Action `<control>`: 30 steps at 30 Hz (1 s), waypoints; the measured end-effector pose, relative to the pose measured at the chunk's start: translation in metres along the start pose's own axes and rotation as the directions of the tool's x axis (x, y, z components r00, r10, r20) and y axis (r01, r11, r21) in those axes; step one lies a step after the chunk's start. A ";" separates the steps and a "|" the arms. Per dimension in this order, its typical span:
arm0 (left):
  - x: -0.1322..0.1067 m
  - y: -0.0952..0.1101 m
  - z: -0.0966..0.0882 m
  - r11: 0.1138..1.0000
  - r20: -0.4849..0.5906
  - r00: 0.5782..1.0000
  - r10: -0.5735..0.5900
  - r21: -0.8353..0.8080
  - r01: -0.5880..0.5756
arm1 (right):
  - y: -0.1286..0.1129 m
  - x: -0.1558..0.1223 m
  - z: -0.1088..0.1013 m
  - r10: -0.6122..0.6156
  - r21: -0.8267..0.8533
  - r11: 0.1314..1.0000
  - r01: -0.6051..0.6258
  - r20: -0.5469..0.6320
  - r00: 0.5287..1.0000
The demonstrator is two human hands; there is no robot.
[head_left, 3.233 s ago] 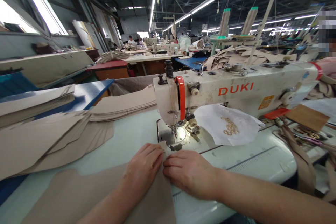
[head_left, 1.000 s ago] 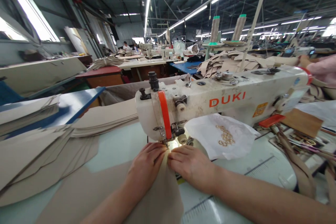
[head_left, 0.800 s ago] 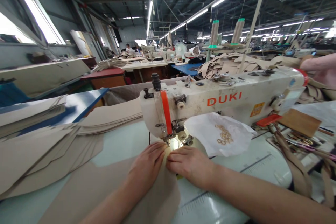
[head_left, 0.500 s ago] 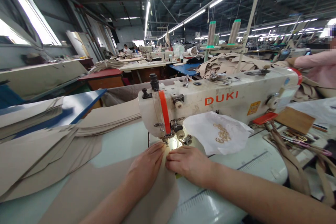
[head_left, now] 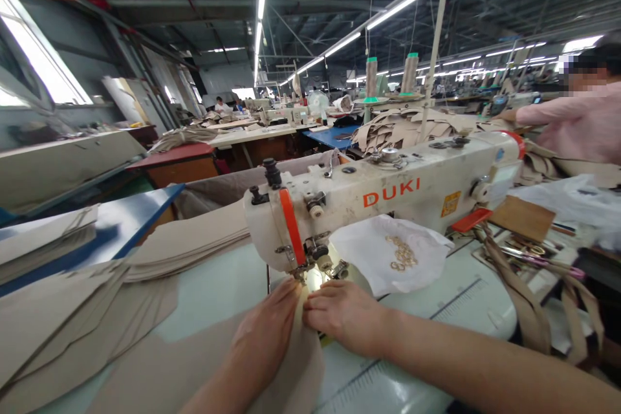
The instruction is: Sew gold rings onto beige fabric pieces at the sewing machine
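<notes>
A beige fabric panel [head_left: 303,362] lies on the bed of a white sewing machine [head_left: 339,181], one edge running up to the lit needle area. My left hand [head_left: 269,323] rests on the panel left of that edge, fingers stretched flat towards the presser foot. Facing it from the right, my right hand [head_left: 344,314] has bent fingers closed on the panel's edge. The fingertips of both hands are close to the needle, a narrow strip of fabric between them. The needle tip itself is hard to make out.
Stacked beige panels [head_left: 58,317] spread over the left side. Gold-coloured rings [head_left: 402,252] lie on a white cloth [head_left: 359,246] beside the machine. Right of it are a brown board [head_left: 521,217] and hanging straps [head_left: 526,297]. A person in a pink sleeve [head_left: 563,110] is at the far right.
The view has shifted, so the machine appears slightly further left and lower, and more of the person at right shows. Both hands keep nearly the same place at the needle.
</notes>
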State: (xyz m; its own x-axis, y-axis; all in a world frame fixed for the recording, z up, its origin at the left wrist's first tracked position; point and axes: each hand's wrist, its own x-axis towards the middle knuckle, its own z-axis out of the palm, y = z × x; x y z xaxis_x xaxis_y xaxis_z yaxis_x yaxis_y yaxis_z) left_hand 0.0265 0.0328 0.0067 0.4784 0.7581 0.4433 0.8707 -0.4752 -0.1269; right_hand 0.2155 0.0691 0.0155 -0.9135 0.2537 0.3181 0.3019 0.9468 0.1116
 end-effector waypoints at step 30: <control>0.006 0.001 0.002 0.981 0.123 0.983 -0.137 -0.120 0.151 | 0.006 0.001 -0.001 0.020 0.054 0.998 -0.021 0.018 1.000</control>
State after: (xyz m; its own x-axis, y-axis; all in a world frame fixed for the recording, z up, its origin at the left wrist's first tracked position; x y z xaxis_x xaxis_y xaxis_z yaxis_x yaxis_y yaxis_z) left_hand 0.0306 0.0378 0.0078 0.3654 0.8649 0.3442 0.9129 -0.4053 0.0493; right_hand 0.2162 0.0746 0.0172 -0.9121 0.2758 0.3032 0.3055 0.9507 0.0540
